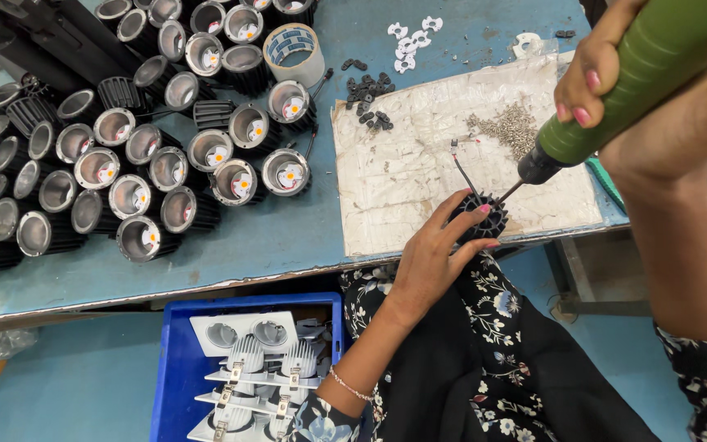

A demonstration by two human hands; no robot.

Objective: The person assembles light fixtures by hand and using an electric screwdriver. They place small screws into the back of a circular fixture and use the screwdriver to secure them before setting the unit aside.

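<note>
Right hand (615, 78) is gripping green driver (640, 74), fingers closed round it; left hand (435, 254) is clasping black heatsink (484, 214) on counter (288, 237) edge. Bit is meeting heatsink; advisable keeping it square, heatsink steady

A lamp-assembly workshop: rows of black finned lamp housings (124, 155) crowd the blue workbench (272, 245), with a pile of screws (511, 127) and a crate of fittings (175, 360) below its front edge.
</note>
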